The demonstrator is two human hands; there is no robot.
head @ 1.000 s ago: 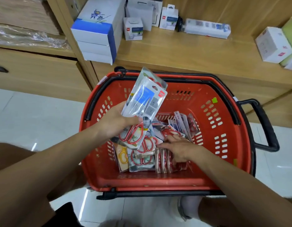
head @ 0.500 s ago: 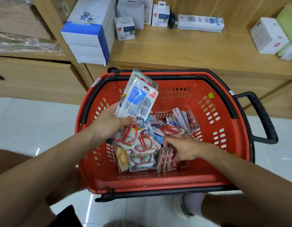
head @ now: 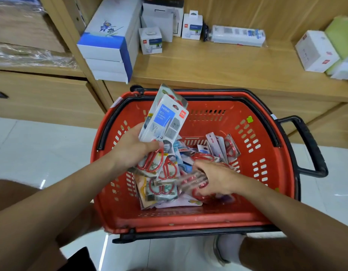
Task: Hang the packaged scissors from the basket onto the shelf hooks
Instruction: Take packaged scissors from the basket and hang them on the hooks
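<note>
Left hand (head: pixel 134 147) grip clamped on stacked scissor packs (head: pixel 165 122), above basket (head: pixel 188 222) left side. Right hand (head: pixel 216 178) grip curls round loose packs (head: pixel 189 180) inside basket, blurred. Align hang-holes before lifting out.

Setting: retail shop, stationery type. Evidence: red plastic shopping basket with black handles (head: pixel 188 218); pale wooden display shelf (head: pixel 218 63) stocked with small white branded cartons (head: pixel 150 41); stacked white-and-blue paper boxes (head: pixel 106 53); many identical blister-packed red-handled scissors (head: pixel 163 189) heaped in basket
</note>
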